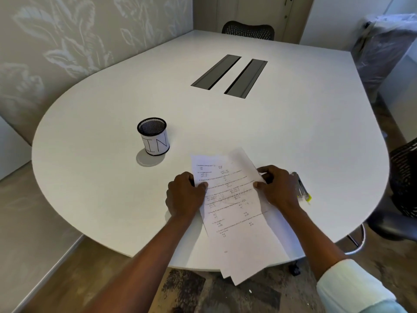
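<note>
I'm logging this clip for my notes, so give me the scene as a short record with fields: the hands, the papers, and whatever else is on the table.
left hand: grips the left edge of the papers
right hand: pinches their right edge
papers: several printed sheets, unevenly stacked, near end overhanging the table
cup: black mesh, label reading IN, upright, left of the papers, apart from them
table: white, rounded, two dark slots mid-top
item: small, yellow-tipped, beside the right hand, partly hidden, kind unclear

Soft, even indoor light fell on the counter (293,132), the mesh cup (153,137) cast a faint shadow (toward the viewer), and wide-angle distortion bent the edges.
</note>
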Available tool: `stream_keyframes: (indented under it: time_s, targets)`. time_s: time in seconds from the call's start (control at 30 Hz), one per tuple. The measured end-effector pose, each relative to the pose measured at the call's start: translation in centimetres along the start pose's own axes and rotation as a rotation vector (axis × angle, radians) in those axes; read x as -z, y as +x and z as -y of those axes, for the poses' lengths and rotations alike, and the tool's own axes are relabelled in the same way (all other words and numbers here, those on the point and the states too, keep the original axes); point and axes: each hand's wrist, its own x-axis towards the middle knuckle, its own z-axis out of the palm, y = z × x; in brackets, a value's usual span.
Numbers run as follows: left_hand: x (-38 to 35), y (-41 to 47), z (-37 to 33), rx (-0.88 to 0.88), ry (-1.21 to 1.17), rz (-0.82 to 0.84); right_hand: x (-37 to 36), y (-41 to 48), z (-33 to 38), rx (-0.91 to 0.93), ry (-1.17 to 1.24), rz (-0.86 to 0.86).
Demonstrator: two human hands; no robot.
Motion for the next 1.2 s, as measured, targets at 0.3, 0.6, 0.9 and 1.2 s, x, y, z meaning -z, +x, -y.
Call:
stream_keyframes:
  time_s: [0.3,0.6,0.9,1.2]
  targets:
    - [-0.8,-1.5,-0.6,-0.141,0.291,-0.065,-1.4,-0.9,-1.3,0.178,-0.171,-0.08]
    - [-3.3,-0.6,-1.1,-0.469,0.375,0.024,-1.8,-1.2,-1.6,0.202,-0.191,-0.097]
    - [-5.0,0.5,-0.1,-0.577,0.352,0.118,-0.6,-2.5,-1.4,0.188,-0.231,-0.221]
    - [-5.5,0.9,0.4,-0.653,0.445,0.132,2.7,-2.2,-2.3,-0.14,-0.45,-0.3]
